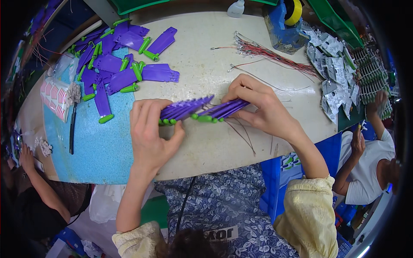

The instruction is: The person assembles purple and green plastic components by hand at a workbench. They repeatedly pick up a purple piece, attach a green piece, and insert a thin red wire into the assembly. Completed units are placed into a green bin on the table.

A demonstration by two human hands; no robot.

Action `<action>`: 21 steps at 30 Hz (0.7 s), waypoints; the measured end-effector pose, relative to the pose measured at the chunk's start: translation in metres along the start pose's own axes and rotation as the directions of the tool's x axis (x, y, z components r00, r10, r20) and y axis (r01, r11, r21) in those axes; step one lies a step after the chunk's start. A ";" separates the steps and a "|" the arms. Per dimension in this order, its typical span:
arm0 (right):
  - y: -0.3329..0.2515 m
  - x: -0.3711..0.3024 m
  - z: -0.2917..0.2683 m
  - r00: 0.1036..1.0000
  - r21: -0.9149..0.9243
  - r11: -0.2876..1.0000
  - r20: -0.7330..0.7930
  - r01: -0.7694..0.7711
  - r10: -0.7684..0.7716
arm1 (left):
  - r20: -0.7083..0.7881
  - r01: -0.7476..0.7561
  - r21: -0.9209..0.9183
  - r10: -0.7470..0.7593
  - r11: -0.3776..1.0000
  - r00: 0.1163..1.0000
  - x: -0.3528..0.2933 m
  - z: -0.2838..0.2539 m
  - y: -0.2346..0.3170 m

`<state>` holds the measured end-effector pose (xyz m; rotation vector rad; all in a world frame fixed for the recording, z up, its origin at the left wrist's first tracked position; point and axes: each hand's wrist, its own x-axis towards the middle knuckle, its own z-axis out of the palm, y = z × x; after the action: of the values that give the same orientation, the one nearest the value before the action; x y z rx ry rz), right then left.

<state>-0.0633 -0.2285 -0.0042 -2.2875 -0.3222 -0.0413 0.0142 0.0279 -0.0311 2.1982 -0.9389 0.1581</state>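
My left hand [148, 133] is closed around a stack of flat purple plastic blades [183, 108] with green rounded ends. In my right hand [260, 105], fingers and thumb pinch a second stack of the same blades [230, 108], fanned slightly. The two stacks are held close together above the table, their green ends toward me. Loose wires [243, 135] show on the table below my right hand. To the left and farther back lies a heap of purple blades with green ends [112, 64].
A blue mat [94, 155] bears a black stick [72, 129] and a patterned plastic bag [55, 101]. Behind lie red and black wires [275, 58], a blue tape dispenser [279, 28] and a white bottle [235, 8]. Grey-white plastic parts [337, 73] are piled right. Co-workers' arms show at both sides.
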 end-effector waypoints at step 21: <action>-0.011 0.050 0.022 0.956 -0.101 0.955 0.121 0.280 -0.267 | 0.275 0.311 -0.414 -0.208 0.856 0.939 -0.023 -0.020 -0.025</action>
<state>-0.0195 -0.1944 -0.0041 -2.3493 -0.7087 -0.0819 0.0175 0.0664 -0.0399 1.8968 -0.6918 -0.4080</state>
